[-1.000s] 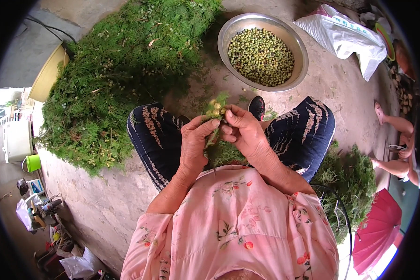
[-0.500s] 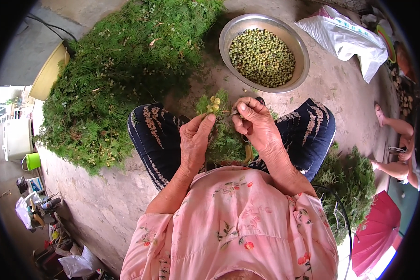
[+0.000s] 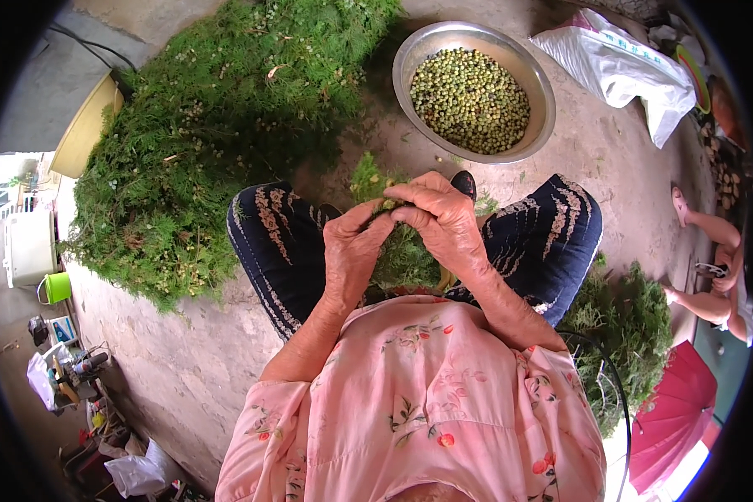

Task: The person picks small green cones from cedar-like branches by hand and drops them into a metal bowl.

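Between my knees, my left hand [image 3: 351, 249] pinches a green cypress sprig [image 3: 366, 179] between thumb and fingers. My right hand [image 3: 448, 219] meets it there, its thumb and fingertips closed at the yellowish seed cones on the sprig. Those fingers hide just what they grip. Below both hands lies more cut greenery [image 3: 410, 266]. A steel basin [image 3: 544, 125] ahead to the right holds many round green cones [image 3: 468, 100]. At the far left rises a large heap of cypress branches [image 3: 167, 167].
To the right rests a smaller branch pile [image 3: 623, 330], with a black cable [image 3: 617, 381] and a red umbrella [image 3: 678, 418] near it. A white sack [image 3: 615, 63] lies beyond the basin. Another person's legs [image 3: 715, 301] show at the right edge. A green bucket [image 3: 57, 289] stands left.
My right hand has moved left from beside the sprig onto it, its fingers now touching my left fingertips. The cones seen plainly before are now partly covered.
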The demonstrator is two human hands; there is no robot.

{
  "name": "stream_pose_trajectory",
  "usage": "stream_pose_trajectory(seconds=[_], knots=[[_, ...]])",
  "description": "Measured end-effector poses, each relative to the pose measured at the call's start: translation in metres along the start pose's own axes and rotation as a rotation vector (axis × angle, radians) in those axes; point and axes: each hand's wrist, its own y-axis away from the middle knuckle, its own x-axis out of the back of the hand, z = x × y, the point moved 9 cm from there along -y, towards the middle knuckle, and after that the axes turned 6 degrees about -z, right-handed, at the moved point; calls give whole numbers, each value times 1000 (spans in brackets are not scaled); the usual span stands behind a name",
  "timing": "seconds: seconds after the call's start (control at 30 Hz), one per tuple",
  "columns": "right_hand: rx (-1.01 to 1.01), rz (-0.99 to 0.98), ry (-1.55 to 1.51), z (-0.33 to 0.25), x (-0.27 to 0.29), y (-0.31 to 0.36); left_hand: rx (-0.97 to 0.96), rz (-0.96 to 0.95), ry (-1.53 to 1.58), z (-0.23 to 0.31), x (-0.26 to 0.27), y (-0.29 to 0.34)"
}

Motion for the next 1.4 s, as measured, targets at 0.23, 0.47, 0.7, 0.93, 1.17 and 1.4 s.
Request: stream_pose_trajectory(seconds=[0.23,0.47,0.7,0.93,1.17,1.4], knots=[[22,89,23,-1,-2,4,-19,-14,79,-6,1,-1],[-661,44,-1091,52,-31,30,111,-74,218,-6,-2,0],[-602,130,-1236,54,-14,26,199,35,238,-15,4,2],[-608,66,-1201,47,-15,26,85,62,146,-10,8,-2],[-569,-92,-1002,38,-29,23,190,-37,219,-19,4,-5],[-607,-7,-698,52,-27,28,133,-51,214,-13,-5,-5]])
